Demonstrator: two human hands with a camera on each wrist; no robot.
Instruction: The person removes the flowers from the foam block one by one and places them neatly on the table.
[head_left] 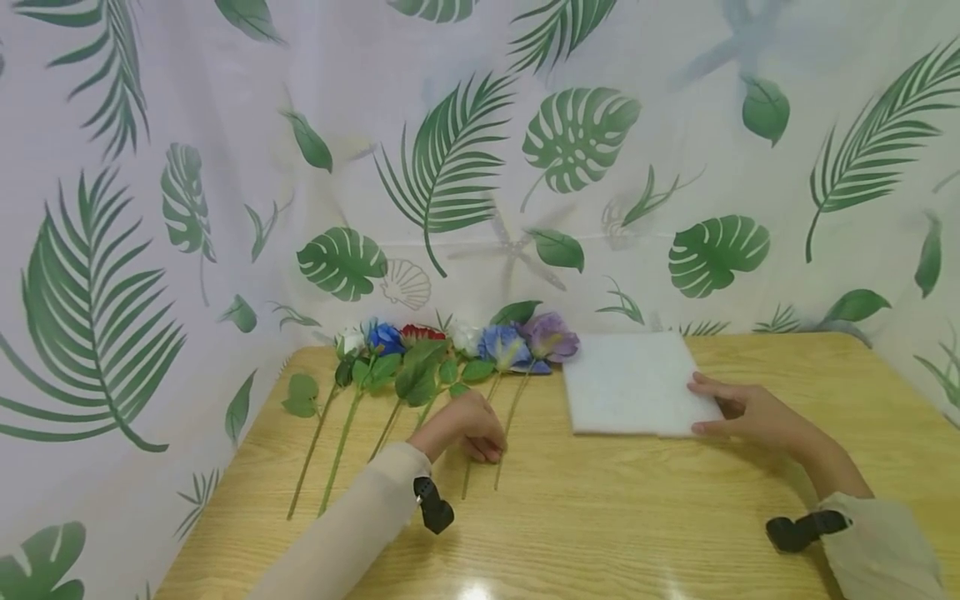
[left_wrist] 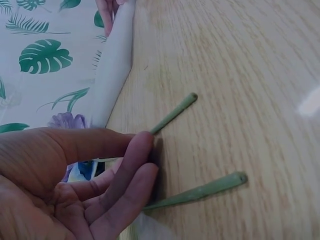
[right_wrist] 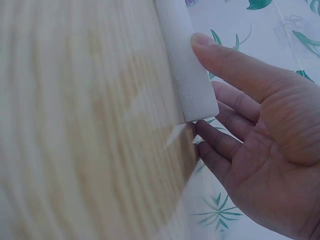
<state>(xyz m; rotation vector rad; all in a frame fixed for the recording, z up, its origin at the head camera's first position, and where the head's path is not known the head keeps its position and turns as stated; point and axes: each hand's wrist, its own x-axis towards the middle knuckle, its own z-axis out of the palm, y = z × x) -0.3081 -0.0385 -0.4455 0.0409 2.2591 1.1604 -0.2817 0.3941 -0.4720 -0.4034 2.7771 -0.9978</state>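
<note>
My left hand [head_left: 474, 423] reaches over the row of artificial flowers. Its thumb and forefinger pinch the green stem [left_wrist: 175, 114] of the purple flower [head_left: 553, 337], close to the cut end. Beside those fingers lies a second stem [left_wrist: 210, 190], belonging to the light blue flower [head_left: 504, 346]. At the near right corner of a white foam board [head_left: 630, 387], my right hand [head_left: 765, 421] holds the edge. In the right wrist view its thumb meets the board's upper edge, while the other fingers sit at its end.
Left of the light blue flower lie a white flower [head_left: 465, 340], a red one [head_left: 422, 335], a blue one [head_left: 385, 337] and another white one [head_left: 350, 342], stems toward me. All rest on a wooden table [head_left: 600, 517]. A leaf-print curtain [head_left: 480, 167] hangs behind it.
</note>
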